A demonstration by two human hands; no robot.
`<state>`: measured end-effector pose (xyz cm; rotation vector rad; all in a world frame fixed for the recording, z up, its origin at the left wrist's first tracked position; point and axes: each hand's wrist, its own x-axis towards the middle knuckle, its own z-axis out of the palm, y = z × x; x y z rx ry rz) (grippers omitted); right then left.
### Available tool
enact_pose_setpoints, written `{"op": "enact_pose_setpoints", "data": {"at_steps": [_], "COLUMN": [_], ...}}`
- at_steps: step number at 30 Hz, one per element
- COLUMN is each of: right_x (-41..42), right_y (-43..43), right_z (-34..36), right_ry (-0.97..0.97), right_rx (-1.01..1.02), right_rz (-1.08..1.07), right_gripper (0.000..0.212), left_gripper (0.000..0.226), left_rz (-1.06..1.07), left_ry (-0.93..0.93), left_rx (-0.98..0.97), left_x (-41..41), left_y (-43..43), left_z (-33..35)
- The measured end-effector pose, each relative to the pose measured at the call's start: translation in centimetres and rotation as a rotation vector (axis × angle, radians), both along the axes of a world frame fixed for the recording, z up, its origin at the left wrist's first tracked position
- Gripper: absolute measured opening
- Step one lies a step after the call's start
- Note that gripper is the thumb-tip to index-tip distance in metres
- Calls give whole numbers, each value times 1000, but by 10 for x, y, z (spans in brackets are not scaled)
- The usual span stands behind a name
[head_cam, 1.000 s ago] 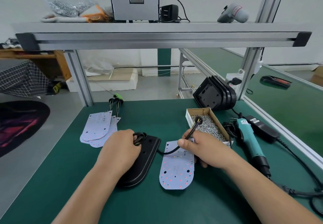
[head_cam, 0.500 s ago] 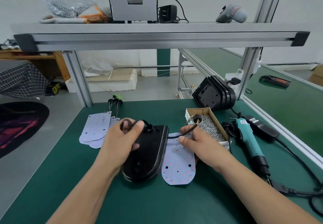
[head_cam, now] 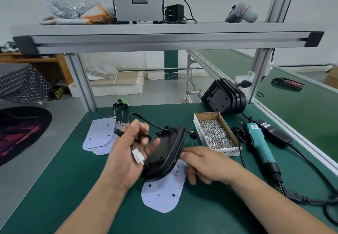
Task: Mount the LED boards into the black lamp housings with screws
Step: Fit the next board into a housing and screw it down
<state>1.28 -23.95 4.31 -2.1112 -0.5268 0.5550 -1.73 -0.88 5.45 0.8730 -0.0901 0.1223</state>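
Left hand [head_cam: 126, 153], palm up, grips the glossy black housing [head_cam: 164, 157] tilted on edge above the mat [head_cam: 73, 188], its rubbery cable [head_cam: 142, 119] looped through the fingers. Right hand [head_cam: 204, 162] touches the housing's curved rim; whether it grips is unclear. 1 pale, rounded board [head_cam: 164, 195] lies flat beneath.

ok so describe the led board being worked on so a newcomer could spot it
On the green mat, find the black housing tilted up between the left hand and right hand. The LED board lies flat on the mat just beneath it, alone; the other boards sit fanned in a stack farther back on the left.
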Motion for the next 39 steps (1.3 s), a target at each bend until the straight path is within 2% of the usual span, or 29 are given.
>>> {"op": "enact_pose_setpoints", "data": {"at_steps": [2,5,8,11,14,17,19,23,25,26,28,32,37,39], "right_x": [0,-1,-3,-1,5,11,14,16,15,14,12,5,-18,-29], "right_y": [5,17,26,27,21,13,9,6,7,9,12,13,12,18], "right_z": [1,-5,-15,-16,-14,-11,-11,-11,-10,-9,-7,1,20,20], "right_ry": [88,146,162,184,197,166,154,118,103,93,52,-119,-344,-459], "right_rx": [219,444,541,569,585,564,567,601,620,625,600,576,590,546], "right_rz": [-72,-212,-288,-344,-402,-451,-476,-513,-507,-504,-519,-516,-416,-370], "right_gripper": [27,41,39,36,23,16,15,22,18,22,33,11,13,16], "left_gripper": [20,40,59,45,54,27,20,38,43,45,44,14,42,41], "left_rz": [1,-18,47,155,220,309,331,154,189,234,343,432,325,291], "left_ry": [5,-14,-74,-136,-93,-83,-41,-68,-42,-6,74,78,24,16], "left_rx": [32,101,265,378,200,97,9,-200,-281,-258,-88,389,1149,1280], "left_x": [-4,-9,-14,-15,-9,-4,-1,3,4,5,7,9,-2,-7], "left_y": [-1,-2,-6,-7,2,13,23,43,48,48,46,32,-6,-19], "left_z": [3,5,6,8,9,12,13,18,18,19,18,13,-14,-20]}}
